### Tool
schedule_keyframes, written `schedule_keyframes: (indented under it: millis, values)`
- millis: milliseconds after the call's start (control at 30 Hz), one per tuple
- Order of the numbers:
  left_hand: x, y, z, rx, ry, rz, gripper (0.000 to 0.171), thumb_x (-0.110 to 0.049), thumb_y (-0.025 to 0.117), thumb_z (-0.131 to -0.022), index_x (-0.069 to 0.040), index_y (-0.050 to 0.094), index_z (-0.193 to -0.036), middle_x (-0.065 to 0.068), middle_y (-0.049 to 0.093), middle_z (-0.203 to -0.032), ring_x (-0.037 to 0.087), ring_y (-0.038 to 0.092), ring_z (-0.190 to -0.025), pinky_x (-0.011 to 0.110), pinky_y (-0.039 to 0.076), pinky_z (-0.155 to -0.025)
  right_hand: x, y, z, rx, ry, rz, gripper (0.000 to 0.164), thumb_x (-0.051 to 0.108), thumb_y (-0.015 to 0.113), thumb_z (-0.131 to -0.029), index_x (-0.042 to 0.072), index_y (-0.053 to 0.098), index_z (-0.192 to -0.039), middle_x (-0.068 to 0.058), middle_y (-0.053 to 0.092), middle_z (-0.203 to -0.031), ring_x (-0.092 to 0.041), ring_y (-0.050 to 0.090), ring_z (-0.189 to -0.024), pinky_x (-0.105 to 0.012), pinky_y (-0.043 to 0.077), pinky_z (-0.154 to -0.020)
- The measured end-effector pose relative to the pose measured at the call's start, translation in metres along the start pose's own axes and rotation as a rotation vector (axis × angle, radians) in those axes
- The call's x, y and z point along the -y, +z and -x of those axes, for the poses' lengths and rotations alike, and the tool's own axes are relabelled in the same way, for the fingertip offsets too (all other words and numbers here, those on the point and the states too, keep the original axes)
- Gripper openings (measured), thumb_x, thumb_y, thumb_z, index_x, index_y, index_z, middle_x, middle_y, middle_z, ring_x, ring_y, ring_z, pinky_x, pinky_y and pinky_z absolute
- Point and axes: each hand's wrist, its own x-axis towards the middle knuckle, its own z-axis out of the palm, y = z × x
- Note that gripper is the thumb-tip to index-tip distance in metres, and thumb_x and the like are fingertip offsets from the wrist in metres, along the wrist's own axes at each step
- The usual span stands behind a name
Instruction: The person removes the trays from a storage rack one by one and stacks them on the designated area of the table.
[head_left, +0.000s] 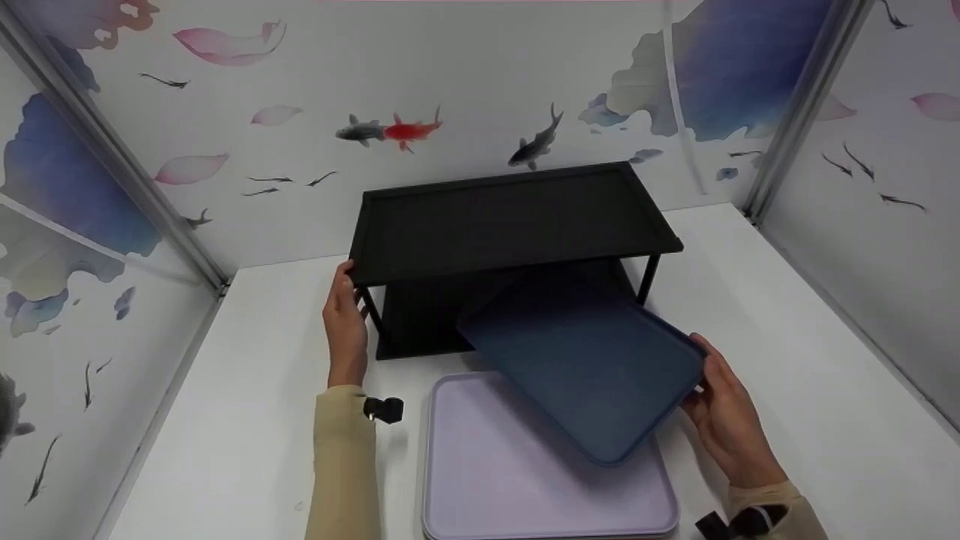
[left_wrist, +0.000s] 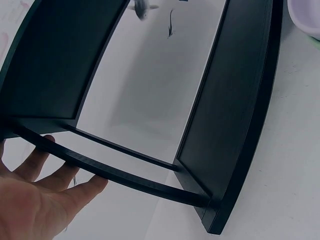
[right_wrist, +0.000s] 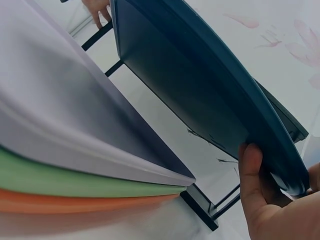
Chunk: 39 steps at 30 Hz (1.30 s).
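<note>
A dark blue tray (head_left: pixel 592 375) slants, its far end under the top shelf of a two-tier black rack (head_left: pixel 510 221). My right hand (head_left: pixel 727 412) grips its right corner, with the thumb on one face in the right wrist view. My left hand (head_left: pixel 346 330) touches the rack's left side near the top shelf's front corner. In the left wrist view its spread fingers (left_wrist: pixel 82 192) rest against the outside of a side post. Below the blue tray lies a lilac tray (head_left: pixel 487 457), topping a stack with a green tray (right_wrist: pixel 90 180) and an orange tray (right_wrist: pixel 95 204).
The rack stands on a white table (head_left: pixel 247 420), near the back wall (head_left: pixel 465 67) printed with fish and petals. Side walls rise at left and right. The tray stack lies in front of the rack, between my forearms.
</note>
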Motion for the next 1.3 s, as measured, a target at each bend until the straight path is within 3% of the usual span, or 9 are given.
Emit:
schedule_keyframes:
  millis: [267, 867, 1300]
  values:
    - [0.0003, 0.0000, 0.0006, 0.004, 0.008, -0.032, 0.049, -0.035, 0.031, -0.114, -0.014, 0.040, -0.158, 0.007, 0.034, -0.165, 0.029, 0.033, -0.151, 0.054, 0.033, -0.119, 0.0001, 0.0017, 0.0030, 0.010, -0.007, -0.015, 0.068, 0.045, 0.036, -0.109, 0.019, 0.011, -0.167, 0.008, 0.046, -0.140, -0.002, 0.056, -0.116, -0.020, 0.052, -0.095]
    - [-0.0001, -0.0002, 0.0008, 0.007, 0.008, -0.009, 0.049, -0.036, 0.031, -0.114, -0.014, 0.040, -0.158, 0.008, 0.035, -0.164, 0.032, 0.034, -0.150, 0.055, 0.032, -0.120, -0.0008, 0.0015, 0.0024, 0.015, -0.010, -0.021, 0.070, 0.046, 0.038, -0.108, 0.017, 0.013, -0.166, 0.012, 0.051, -0.139, 0.000, 0.055, -0.120, -0.018, 0.051, -0.096]
    - [0.0012, -0.0009, 0.0004, 0.010, 0.008, -0.019, 0.050, -0.035, 0.030, -0.114, -0.014, 0.038, -0.159, 0.007, 0.029, -0.167, 0.028, 0.028, -0.153, 0.054, 0.031, -0.121, -0.0027, 0.0016, 0.0005, 0.012, -0.024, 0.052, 0.070, 0.047, 0.036, -0.109, 0.015, 0.013, -0.166, 0.010, 0.053, -0.137, 0.000, 0.056, -0.116, -0.018, 0.051, -0.093]
